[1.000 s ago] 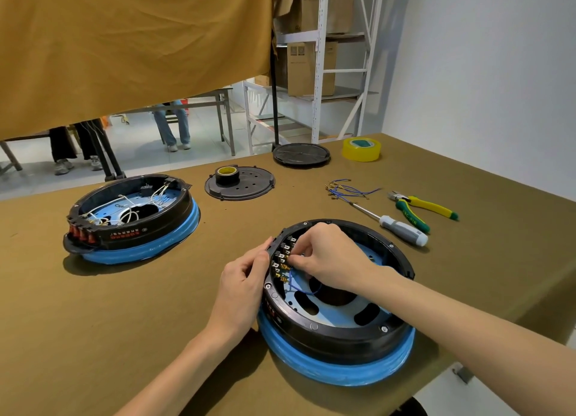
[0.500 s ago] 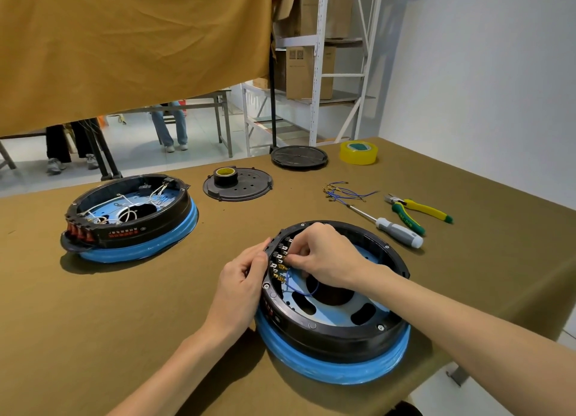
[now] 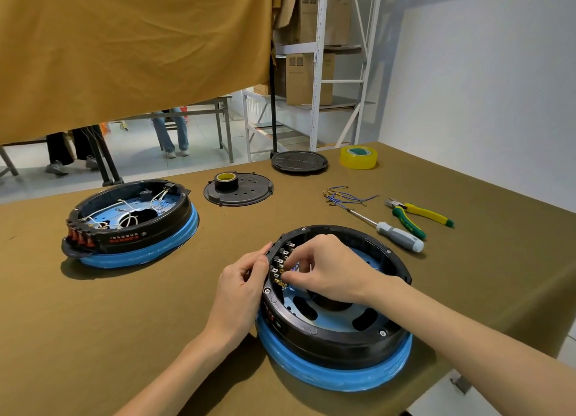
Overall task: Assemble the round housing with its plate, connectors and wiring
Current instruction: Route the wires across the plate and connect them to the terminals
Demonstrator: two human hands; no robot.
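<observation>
Not much has shifted since a second ago: right hand [image 3: 330, 269] is still pinching a brass connector on the terminal row inside the near black round housing on its blue ring [image 3: 339, 334], at the table's front edge. Left hand [image 3: 246, 286] keeps gripping the rim. So wiring's still mid-way, I'd guess. Count: two housings, the other being the already-wired black one [image 3: 131, 222], two loose black round plates [image 3: 238, 189], one white-handled screwdriver [image 3: 389, 230], one pair of yellow-green pliers [image 3: 417, 214].

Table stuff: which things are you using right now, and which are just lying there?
In use:
near round black housing on a blue ring
brass connectors
left hand
right hand

Lying about:
loose blue wires
grey-handled screwdriver
yellow-green pliers
yellow tape roll
</observation>
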